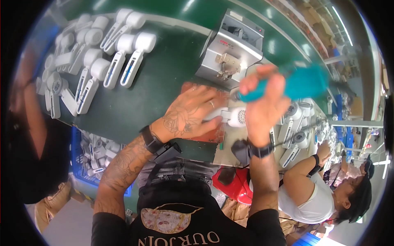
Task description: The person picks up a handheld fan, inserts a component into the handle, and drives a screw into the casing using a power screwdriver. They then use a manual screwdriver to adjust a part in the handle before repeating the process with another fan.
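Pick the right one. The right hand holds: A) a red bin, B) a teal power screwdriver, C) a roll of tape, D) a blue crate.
B: the right hand grips a teal screwdriver, held above the white fan that the left hand presses down on the bench.

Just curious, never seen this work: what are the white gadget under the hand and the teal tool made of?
The white gadget looks like smooth moulded plastic, with an even sheen and a vented round head. The teal tool seems plastic too, though blur hides its finish.
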A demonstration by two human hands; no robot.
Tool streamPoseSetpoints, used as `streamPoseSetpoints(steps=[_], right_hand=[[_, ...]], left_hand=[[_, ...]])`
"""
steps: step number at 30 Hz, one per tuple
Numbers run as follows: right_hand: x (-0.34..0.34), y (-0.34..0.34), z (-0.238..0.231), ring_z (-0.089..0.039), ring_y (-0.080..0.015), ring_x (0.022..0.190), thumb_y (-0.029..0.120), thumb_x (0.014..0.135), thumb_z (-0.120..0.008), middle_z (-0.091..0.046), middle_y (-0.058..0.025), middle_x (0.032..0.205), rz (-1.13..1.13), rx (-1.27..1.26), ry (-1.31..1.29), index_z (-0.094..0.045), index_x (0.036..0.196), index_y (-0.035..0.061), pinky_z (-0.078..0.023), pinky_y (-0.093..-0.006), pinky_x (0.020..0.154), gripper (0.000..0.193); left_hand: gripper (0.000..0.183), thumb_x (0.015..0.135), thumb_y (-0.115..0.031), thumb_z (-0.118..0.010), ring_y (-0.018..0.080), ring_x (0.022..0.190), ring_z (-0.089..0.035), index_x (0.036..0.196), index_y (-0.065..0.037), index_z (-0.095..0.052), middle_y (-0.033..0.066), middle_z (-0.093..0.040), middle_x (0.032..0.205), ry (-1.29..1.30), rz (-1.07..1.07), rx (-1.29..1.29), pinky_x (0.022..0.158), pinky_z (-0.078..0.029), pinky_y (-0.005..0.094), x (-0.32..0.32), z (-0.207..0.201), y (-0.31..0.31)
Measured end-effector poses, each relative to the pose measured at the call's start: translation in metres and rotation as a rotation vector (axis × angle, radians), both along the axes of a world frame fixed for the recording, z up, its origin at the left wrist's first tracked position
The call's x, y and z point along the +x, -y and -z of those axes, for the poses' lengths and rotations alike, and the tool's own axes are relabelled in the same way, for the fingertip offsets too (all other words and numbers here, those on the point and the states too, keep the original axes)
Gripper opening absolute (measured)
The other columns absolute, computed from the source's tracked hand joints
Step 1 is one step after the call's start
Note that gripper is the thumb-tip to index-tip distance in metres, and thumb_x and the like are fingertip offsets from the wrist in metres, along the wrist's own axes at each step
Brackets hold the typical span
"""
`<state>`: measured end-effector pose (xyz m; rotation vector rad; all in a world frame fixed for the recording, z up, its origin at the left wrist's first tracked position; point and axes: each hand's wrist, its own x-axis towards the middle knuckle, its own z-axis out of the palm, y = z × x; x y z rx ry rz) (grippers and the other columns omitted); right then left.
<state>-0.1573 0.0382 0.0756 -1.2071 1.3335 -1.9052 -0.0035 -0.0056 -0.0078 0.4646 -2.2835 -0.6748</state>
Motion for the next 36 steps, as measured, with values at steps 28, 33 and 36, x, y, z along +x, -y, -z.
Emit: streamPoseSetpoints(steps=[28,33,36], right_hand=[[-0.009,-0.049,0.028,-0.052,-0.0207,0.057,0.055,0.094,-0.066,-0.051,-0.0088,0.066,-0.064,0.020,0.016,-0.051,0.097,0.0003,-0.044,-0.0362,0.053,0.057],[-0.008,-0.044,0.029,-0.052,-0.0213,0.057,0.047,0.095,-0.067,-0.054,-0.0098,0.069,-0.131,-0.022,0.050,-0.051,0.096,0.0012,-0.045,-0.0367,0.054,0.049],[-0.003,-0.042,0.029,-0.053,-0.0217,0.059,0.043,0.094,-0.069,-0.055,-0.0096,0.071,-0.090,-0.025,0.053,-0.052,0.097,0.0010,-0.046,-0.0371,0.056,0.045]], left_hand=[[0.041,0.085,-0.024,-0.072,0.0336,0.106,-0.057,0.120,-0.005,-0.064,0.0122,-0.061,0.118,0.111,0.077,0.019,0.092,-0.048,0.0442,-0.004,-0.002,0.001],[0.042,0.086,-0.024,-0.072,0.0331,0.108,-0.057,0.122,-0.006,-0.064,0.0122,-0.061,0.124,0.080,0.059,-0.031,0.093,-0.047,0.0440,-0.006,-0.005,0.003],[0.041,0.085,-0.024,-0.072,0.0327,0.111,-0.057,0.122,-0.006,-0.065,0.0121,-0.061,0.126,0.085,0.064,-0.061,0.094,-0.046,0.0438,-0.001,-0.013,0.007]])
